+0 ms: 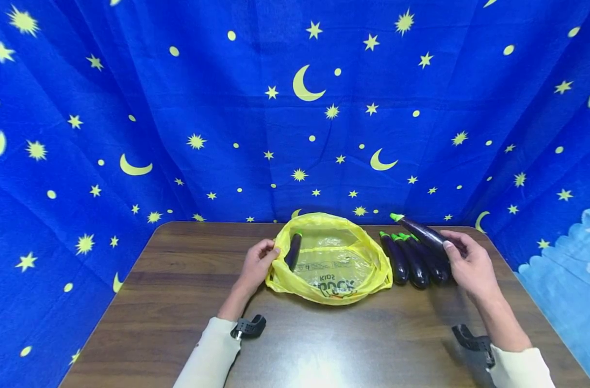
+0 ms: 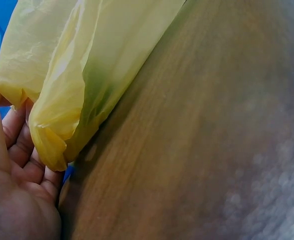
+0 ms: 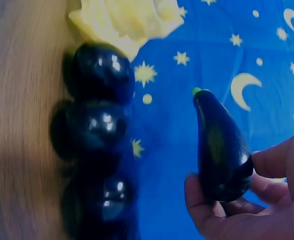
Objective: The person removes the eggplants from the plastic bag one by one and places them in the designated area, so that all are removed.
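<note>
A yellow plastic bag (image 1: 329, 296) lies on the table with its mouth spread wide. Inside it, against the left wall, is one eggplant (image 1: 293, 252). My left hand (image 1: 259, 264) pinches the bag's left rim between thumb and fingers; the left wrist view shows the folded yellow film (image 2: 61, 110) at those fingers. My right hand (image 1: 472, 267) grips another eggplant (image 1: 423, 233) by its thick end, raised above the table, its green tip pointing left. Below it, just right of the bag, several eggplants (image 1: 416, 269) lie side by side; the right wrist view shows their rounded ends (image 3: 99, 125).
The brown wooden table (image 1: 178, 323) reaches back to a blue curtain (image 1: 256, 118) with yellow moons and stars. At the right hangs a light blue cloth (image 1: 576, 269). Each forearm wears a black wrist mount (image 1: 250, 326).
</note>
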Demonstrator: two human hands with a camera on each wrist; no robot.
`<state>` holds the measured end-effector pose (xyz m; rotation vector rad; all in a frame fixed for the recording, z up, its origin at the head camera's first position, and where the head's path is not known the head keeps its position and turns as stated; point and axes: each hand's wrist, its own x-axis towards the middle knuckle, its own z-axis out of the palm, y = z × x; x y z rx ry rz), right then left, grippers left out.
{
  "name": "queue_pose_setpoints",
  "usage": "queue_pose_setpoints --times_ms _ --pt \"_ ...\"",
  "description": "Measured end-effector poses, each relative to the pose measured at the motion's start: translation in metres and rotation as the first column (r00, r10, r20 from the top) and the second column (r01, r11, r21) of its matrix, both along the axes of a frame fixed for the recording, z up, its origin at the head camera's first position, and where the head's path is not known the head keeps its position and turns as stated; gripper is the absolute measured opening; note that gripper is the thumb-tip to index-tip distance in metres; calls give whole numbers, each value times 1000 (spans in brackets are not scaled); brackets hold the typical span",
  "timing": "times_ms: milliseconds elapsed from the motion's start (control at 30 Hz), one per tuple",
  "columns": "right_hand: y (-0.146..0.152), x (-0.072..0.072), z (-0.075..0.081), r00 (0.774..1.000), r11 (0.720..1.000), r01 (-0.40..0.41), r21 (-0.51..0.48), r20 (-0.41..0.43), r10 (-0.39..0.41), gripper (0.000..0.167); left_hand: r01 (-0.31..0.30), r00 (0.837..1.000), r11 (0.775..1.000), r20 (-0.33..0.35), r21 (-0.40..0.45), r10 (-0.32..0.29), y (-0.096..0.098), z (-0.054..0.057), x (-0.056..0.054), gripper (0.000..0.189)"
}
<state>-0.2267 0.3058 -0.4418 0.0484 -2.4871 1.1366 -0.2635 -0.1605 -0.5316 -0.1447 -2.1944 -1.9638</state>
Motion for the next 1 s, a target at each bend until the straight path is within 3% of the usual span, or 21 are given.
queue_pose_setpoints --times_ms 500,700,900,1000 --pt "32 -13 -8 984 985 160 -64 92 -154 37 29 999 999 -18 15 -29 -3 -3 0 7" --pt "44 -16 -11 975 964 208 -166 120 -190 39 22 1000 1000 -13 3 -22 -2 -2 0 8" --pt "51 -19 -15 949 941 293 -171 172 -264 40 5 1000 1000 -1 -13 -5 0 3 2 8" --pt "54 -21 -18 943 930 315 -189 172 -284 40 13 1000 1000 -4 -24 -13 1 12 7 8"
